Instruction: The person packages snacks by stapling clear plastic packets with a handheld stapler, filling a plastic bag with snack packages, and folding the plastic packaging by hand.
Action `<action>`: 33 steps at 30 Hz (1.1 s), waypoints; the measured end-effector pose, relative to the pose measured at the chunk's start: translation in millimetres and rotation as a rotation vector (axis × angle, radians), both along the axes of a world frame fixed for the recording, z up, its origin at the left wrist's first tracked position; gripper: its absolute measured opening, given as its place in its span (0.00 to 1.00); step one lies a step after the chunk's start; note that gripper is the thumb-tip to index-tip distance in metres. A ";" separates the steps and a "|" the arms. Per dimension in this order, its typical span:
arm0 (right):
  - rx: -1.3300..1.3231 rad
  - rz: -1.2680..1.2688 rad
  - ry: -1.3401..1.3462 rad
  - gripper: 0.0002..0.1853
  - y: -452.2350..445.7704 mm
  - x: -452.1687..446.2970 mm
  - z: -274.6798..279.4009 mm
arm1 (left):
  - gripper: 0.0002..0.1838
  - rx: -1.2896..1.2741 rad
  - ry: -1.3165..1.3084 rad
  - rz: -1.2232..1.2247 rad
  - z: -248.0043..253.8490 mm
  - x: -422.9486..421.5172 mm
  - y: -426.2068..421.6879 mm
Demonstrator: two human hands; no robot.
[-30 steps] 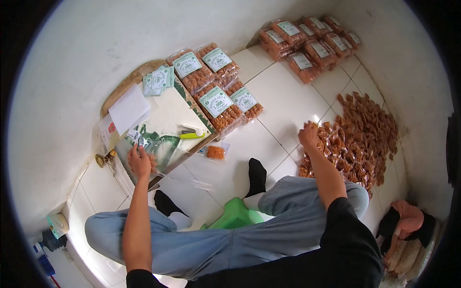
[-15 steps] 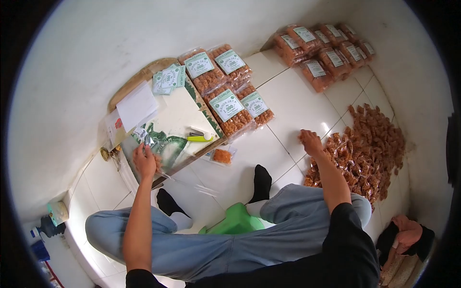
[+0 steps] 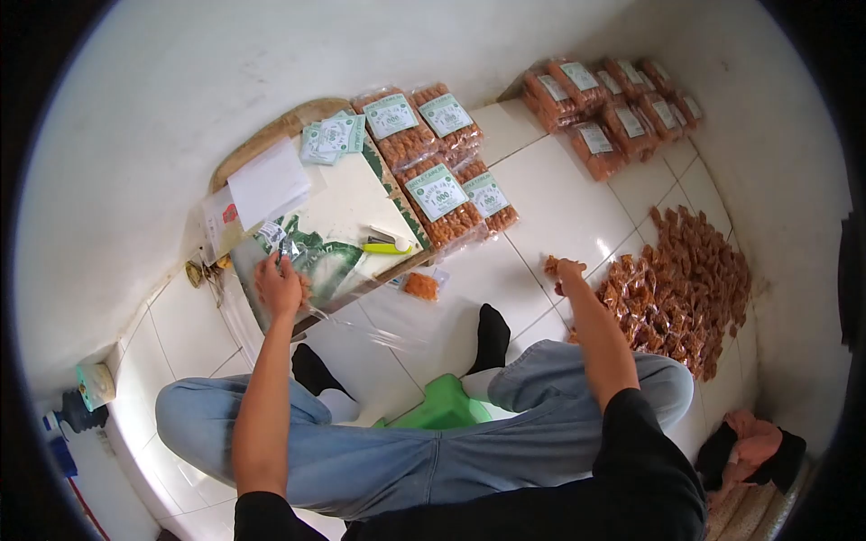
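My left hand point(image 3: 281, 287) is closed on a clear plastic bag point(image 3: 365, 334) at the low table's near edge, and the bag trails right over the floor. Some brown snack seems to show beside its fingers. Out over the tiles, my right hand point(image 3: 570, 273) pinches a small brown snack packet point(image 3: 551, 265). Just beyond it spreads a large heap of small snack packets point(image 3: 681, 288). A yellow-green stapler point(image 3: 386, 246) lies on the table, and a single orange snack packet point(image 3: 421, 286) rests on the floor near the table's edge.
White sheets point(image 3: 268, 183) and green printed labels point(image 3: 336, 137) lie on the low table point(image 3: 347, 212). Several large labelled snack packs point(image 3: 442, 194) stand at its right, with more packs point(image 3: 622, 113) along the wall. A green stool point(image 3: 444, 403) is beneath me.
My right hand has moved slightly left and down, and a snack packet now shows at its fingertips. My left hand stays on the plastic bag. The view has shifted a little.
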State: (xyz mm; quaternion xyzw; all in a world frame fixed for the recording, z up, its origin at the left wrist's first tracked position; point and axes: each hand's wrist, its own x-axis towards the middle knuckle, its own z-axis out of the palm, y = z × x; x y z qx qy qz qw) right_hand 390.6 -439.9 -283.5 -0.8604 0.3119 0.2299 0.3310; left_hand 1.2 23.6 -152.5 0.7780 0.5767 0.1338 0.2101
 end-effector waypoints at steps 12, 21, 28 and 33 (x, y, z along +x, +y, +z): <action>-0.406 0.878 -0.266 0.50 40.0 -80.7 41.3 | 0.23 0.055 -0.010 0.012 -10.4 -3.4 -1.1; -0.535 0.962 -0.377 0.35 27.3 -87.6 35.6 | 0.23 0.036 0.015 0.020 -9.4 -0.5 -0.9; -0.470 0.796 -0.515 0.28 20.4 -110.2 83.1 | 0.23 0.046 0.008 0.016 -12.7 -1.8 0.6; -0.266 0.789 -0.490 0.27 0.4 -114.9 34.3 | 0.23 0.048 0.011 -0.002 -17.0 -4.4 3.3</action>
